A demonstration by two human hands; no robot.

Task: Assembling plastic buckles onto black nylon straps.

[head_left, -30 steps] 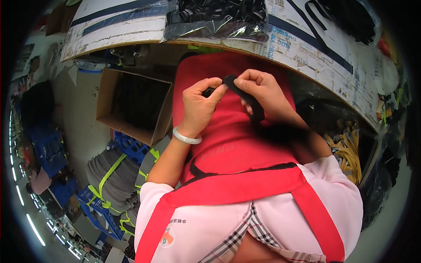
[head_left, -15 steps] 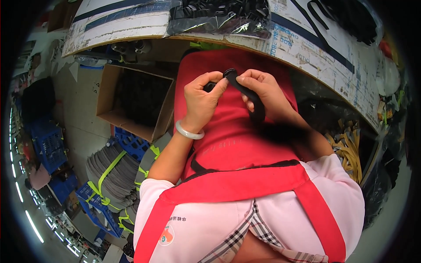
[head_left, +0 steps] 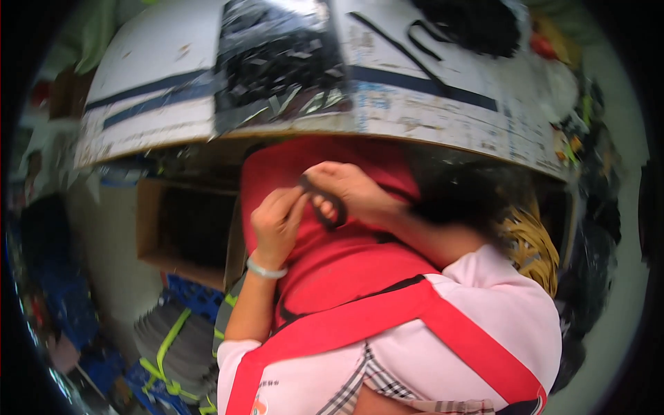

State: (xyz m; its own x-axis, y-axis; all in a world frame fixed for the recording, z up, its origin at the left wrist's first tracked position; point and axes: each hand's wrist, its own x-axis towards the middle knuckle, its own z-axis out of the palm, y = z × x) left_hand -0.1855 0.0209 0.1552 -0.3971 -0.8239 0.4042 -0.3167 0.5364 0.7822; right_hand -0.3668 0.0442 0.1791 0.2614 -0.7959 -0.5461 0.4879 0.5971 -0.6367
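Note:
Over the red apron on my lap, both hands come together around a black webbing strap. My right hand pinches it, and the strap curls in a loop below those fingers. My left hand, wearing a pale bangle on the wrist, is closed with its fingertips at the strap's end. Motion blurs the fingertips, and whether a small fitting sits between them cannot be made out.
Ahead is a white-topped table with a clear bag of black plastic parts, loose black straps and a black heap. An open carton and tied grey bundles stand left; yellowish straps hang right.
The view has shifted, bringing more of the table into sight. Both hands have drawn closer together, and the right hand now overlaps the left fingertips at the strap. The strap has curled into a tighter loop.

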